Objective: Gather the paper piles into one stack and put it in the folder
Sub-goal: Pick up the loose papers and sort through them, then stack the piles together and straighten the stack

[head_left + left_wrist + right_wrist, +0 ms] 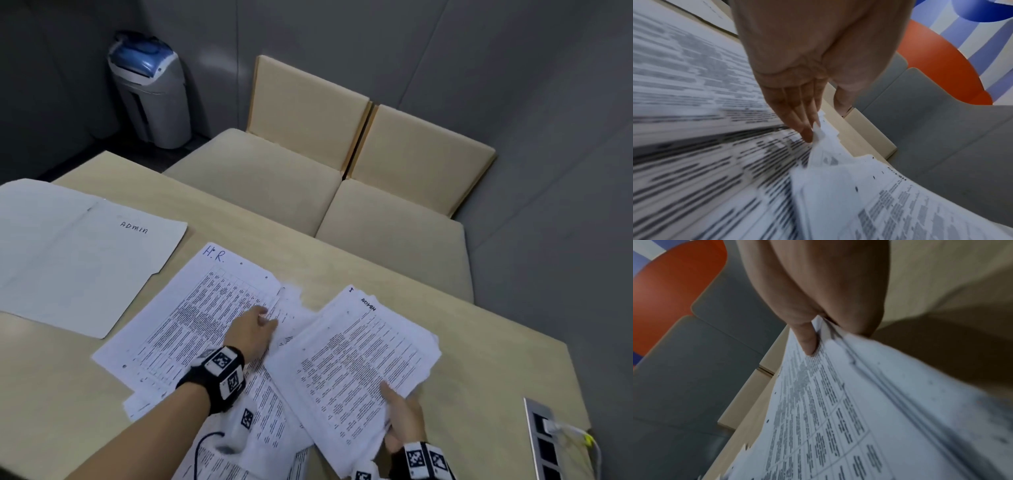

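A white folder (pixel 78 253) marked ADMIN lies shut at the table's left. Beside it sits a printed paper pile (pixel 185 318) headed H.R. My left hand (pixel 255 329) reaches over that pile, and its straight fingertips (pixel 807 133) touch loose sheets at the pile's right edge, thumb held apart. A second pile (pixel 356 359) headed ADMIN is lifted at its near corner. My right hand (pixel 400 421) pinches it there, thumb (pixel 807 340) on top and fingers hidden underneath. More printed sheets (pixel 270 421) lie fanned under both piles near me.
The beige table (pixel 479 342) has a socket strip (pixel 544 442) with a plugged cable at its right edge. Two beige cushioned seats (pixel 342 164) stand beyond the far edge. A grey and blue bin (pixel 150 92) stands in the back left corner.
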Tool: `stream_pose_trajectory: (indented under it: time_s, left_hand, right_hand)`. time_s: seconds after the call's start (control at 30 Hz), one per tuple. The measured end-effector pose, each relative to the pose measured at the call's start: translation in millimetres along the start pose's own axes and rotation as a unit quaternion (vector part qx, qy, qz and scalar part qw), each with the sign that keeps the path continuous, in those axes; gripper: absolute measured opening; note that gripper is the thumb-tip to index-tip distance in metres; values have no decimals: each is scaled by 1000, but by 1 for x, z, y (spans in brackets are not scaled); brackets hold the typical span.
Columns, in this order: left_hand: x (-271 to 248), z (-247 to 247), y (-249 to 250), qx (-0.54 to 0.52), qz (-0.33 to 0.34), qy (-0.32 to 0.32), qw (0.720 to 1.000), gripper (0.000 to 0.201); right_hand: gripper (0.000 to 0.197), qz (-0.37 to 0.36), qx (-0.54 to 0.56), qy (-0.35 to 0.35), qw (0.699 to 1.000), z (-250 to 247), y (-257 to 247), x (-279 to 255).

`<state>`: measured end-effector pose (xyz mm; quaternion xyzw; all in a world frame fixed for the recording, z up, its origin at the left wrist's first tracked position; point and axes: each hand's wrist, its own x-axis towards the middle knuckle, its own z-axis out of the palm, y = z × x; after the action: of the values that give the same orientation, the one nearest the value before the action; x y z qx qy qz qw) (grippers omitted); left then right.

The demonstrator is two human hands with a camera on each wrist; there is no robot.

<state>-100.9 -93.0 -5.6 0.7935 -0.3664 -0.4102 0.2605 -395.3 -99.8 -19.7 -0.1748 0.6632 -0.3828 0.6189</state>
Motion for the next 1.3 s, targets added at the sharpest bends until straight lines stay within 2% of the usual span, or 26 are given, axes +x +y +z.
stream_pose_trajectory:
  time_s: [0.07,0.13,0.17,0.23,0.4,0.53,0.63,0.7,0.8,0.83,0.87,0.9,0.97,1.0,1.03,1.07,1.1,1.17,1.2,1.27,1.3]
  left_hand:
    - [9,-4,12,10,15,-14,1000,35]
    - [14,-4,19,57,33,-39,997,13]
    - [15,-3,20,78,42,-55,995,10]
    - [17,1,17,106,44,-79,990,24]
    - [12,5,-3,64,8,-123,990,20]
    - [6,3,-21,-21,-39,-144,989,18]
    - [4,0,-26,9,-38,-150,988,24]
    - [3,-3,-25,91,-21,-161,983,31]
    - [0,-10,-11,156,-6,-135,978,30]
    - [-1,-12,-3,160,9,-117,980,25]
    - [-3,-15,5,149,26,-97,984,21]
    - [-4,-17,12,123,45,-78,988,29]
    - [-11,-25,32,20,79,-71,994,83]
    - [-16,-29,42,-53,93,-77,991,103]
    - [-22,-34,52,-124,118,-81,982,111]
    - [-29,-39,63,-184,147,-84,968,105]
    - [-34,-42,72,-238,174,-89,951,90]
    - [-42,-43,88,-322,220,-88,917,57]
    - [-45,-43,92,-355,238,-76,901,51]
    - [-48,-37,92,-392,248,-52,885,63]
    - [-47,-33,89,-387,239,-42,890,74]
  right_hand:
    - [41,-19,25,-13,999,-1,-6,-2]
    - [36,-16,43,-14,999,-5,-11,-4]
    - [33,-8,50,-15,999,-7,-12,-4]
    - [36,11,66,-10,998,-12,-13,-3]
    - [41,37,106,16,994,-9,-12,-6]
    - [26,62,118,-12,991,-5,-7,-1]
    - [31,67,65,-28,995,6,-5,-4]
    - [40,36,27,-48,998,12,-5,-6]
    - [73,-59,-44,-51,996,23,-19,-14]
    - [66,-85,-53,-64,993,29,-29,-21]
    - [45,-109,-66,-75,989,32,-40,-28]
    - [29,-127,-82,-99,984,34,-53,-36]
    - [24,-146,-92,-148,974,36,-82,-52]
    - [24,-166,-89,-177,966,37,-96,-61]
    - [27,-190,-90,-194,958,37,-108,-71]
    - [31,-219,-92,-195,952,37,-117,-78]
    - [32,-250,-92,-189,945,38,-122,-83]
    - [22,-303,-80,-156,937,41,-124,-93]
    - [23,-325,-73,-148,931,44,-122,-97]
    - [30,-336,-57,-140,930,54,-109,-103]
    - [33,-328,-53,-135,934,59,-99,-102]
